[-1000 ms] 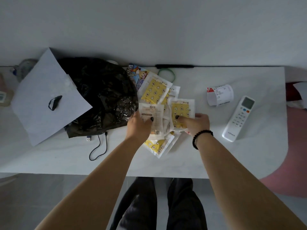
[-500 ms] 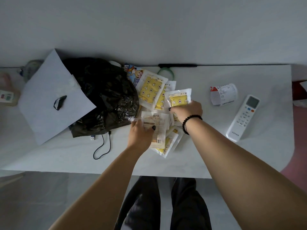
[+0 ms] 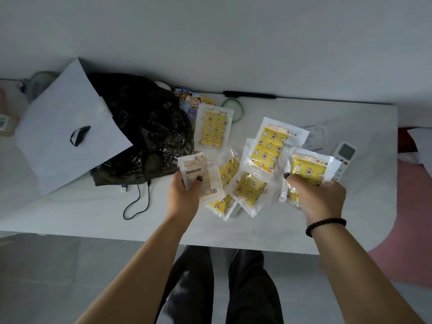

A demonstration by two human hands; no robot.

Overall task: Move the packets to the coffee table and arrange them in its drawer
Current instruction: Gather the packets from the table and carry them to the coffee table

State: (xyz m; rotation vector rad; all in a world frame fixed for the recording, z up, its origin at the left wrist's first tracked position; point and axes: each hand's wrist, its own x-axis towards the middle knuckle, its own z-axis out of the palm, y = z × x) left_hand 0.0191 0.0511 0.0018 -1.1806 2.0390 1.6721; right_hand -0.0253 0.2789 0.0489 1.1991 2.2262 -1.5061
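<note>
Nearest, the left hand [image 3: 184,197] pinches a fan of packets [image 3: 247,190], thumb pressed on the printed back of the top one [image 3: 202,177]. The right hand [image 3: 319,198] has its fingers closed on more yellow-patterned packets [image 3: 308,170], thumb on top, and these appear lifted off the white tabletop [image 3: 364,127]. Between the hands, several packets overlap loosely, and I cannot tell which rest on the tabletop and which hang from a grip.

The packets are flat, square-cornered pouches of glossy clear and white film around a yellow insert. They likely weigh very little, bend easily and slide over each other, so a fanned bundle may shed one. Squaring them into a stack and gripping across the sealed edges should hold better than pinching one corner.

Farther off, one packet [image 3: 214,128] lies alone on the tabletop, partly over a cartoon-printed pouch [image 3: 190,105], near a green band [image 3: 235,108]. To the left sit a crinkled black plastic bag [image 3: 145,132], a thin black cable [image 3: 138,202] and a sheet of paper [image 3: 67,127]; to the right, a white remote [image 3: 343,160].
</note>
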